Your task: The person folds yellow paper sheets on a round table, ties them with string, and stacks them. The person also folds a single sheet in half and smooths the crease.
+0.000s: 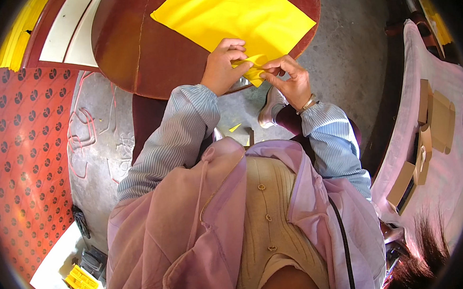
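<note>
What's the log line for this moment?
left hand: touching yellow sheet near its bunched near corner | right hand: pinching that corner | yellow sheet: mostly flat on reddish-brown table

Bright yellow cloth (229,20), pretty much flat on the round reddish-brown table (116,40), with one corner folded and crumpled by the table's near edge.

Head-worn fisheye; near, facing down

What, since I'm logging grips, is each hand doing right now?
Left hand: partly curled, thumb against the yellow cloth; whether it grips cannot be told.
Right hand: closed, pinching the cloth's near end between thumb and fingers.
</note>
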`<state>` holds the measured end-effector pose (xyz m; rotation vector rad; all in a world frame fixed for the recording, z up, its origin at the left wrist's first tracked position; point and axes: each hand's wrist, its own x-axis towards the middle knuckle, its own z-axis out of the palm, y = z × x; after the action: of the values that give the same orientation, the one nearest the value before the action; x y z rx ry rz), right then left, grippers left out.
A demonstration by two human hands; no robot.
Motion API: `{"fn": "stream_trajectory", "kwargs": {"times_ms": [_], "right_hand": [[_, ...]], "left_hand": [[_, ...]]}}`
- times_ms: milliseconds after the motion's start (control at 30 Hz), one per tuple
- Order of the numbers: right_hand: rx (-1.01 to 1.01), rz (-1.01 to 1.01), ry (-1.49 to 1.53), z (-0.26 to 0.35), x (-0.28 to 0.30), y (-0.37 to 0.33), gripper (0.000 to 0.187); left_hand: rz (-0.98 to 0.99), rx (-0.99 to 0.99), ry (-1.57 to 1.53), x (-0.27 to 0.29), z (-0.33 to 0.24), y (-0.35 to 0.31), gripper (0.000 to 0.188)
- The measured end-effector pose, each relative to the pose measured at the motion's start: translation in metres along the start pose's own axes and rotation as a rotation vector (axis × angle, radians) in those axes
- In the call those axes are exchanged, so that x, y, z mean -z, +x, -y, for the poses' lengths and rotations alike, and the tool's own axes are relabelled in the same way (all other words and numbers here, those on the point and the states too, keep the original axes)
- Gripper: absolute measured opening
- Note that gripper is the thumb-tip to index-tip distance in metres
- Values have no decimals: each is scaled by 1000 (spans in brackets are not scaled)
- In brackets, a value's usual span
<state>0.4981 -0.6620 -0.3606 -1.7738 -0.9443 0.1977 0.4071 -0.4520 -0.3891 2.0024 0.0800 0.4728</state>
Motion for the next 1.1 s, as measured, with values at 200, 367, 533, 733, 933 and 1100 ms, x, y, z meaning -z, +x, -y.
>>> {"fn": "stream_trajectory", "kwargs": {"times_ms": [200, 367, 533, 733, 933, 1100], "right_hand": [[6, 26, 37, -4, 0, 0, 14], [-108, 17, 67, -4, 1, 0, 14], [-83, -7, 50, -3, -2, 2, 16], [-49, -30, 35, 0, -2, 0, 19], [-9, 41, -1, 2, 3, -1, 17], [-12, 52, 18, -1, 5, -2, 13]], "left_hand": [[19, -20, 19, 2, 2, 0, 17], [78, -59, -19, 9, 5, 1, 15], [82, -50, -11, 8, 2, 0, 15], [12, -9, -6, 1, 0, 0, 18], [21, 1, 22, 2, 1, 0, 17], [26, 19, 12, 2, 0, -1, 17]]}}
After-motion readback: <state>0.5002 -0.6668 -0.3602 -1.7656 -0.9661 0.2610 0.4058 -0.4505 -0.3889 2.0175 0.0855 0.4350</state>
